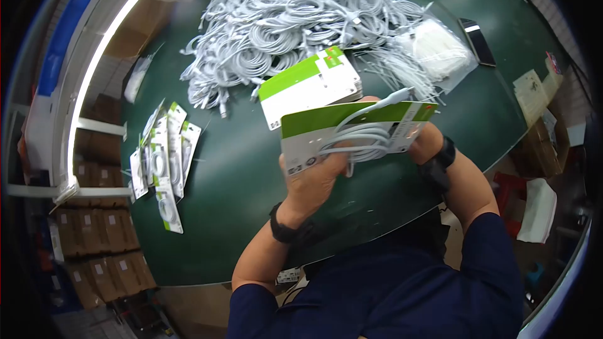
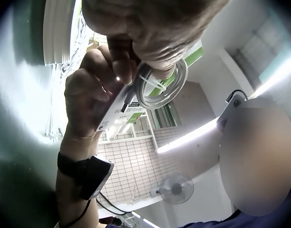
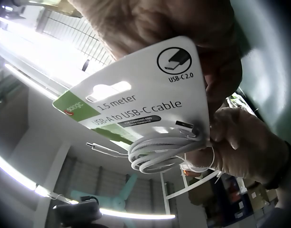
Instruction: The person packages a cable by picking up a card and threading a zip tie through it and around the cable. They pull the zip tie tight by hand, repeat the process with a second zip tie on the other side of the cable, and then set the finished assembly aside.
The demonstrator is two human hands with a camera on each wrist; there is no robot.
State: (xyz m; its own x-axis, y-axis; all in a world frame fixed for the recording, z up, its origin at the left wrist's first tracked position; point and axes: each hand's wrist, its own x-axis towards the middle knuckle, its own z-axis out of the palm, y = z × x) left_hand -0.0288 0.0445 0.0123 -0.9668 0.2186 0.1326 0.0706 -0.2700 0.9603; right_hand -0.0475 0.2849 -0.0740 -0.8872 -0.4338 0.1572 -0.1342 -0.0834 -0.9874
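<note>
A green-and-white packaging card [image 1: 308, 127] is held up in front of me, with a coiled white USB cable [image 1: 367, 141] lying against its face. My left hand [image 1: 314, 182] grips the card's left part, its thumb over the card beside the coil. At the card's other end, my right hand [image 1: 428, 141] pinches the edge near the hang hole [image 3: 110, 90]. The right wrist view shows the print "1.5 meter USB-A to USB-C cable". One cable plug [image 3: 105, 150] sticks out past the card there. A white tie [image 2: 152, 81] crosses the coil in the left wrist view.
Behind the hands lies a stack of cards [image 1: 314, 88] on the green table [image 1: 232, 213]. A large heap of coiled white cables [image 1: 276, 31] covers the back. Carded cables [image 1: 166, 163] lie at left. Loose white ties [image 1: 402, 72], a plastic bag [image 1: 436, 50] and a phone [image 1: 477, 41] are at right.
</note>
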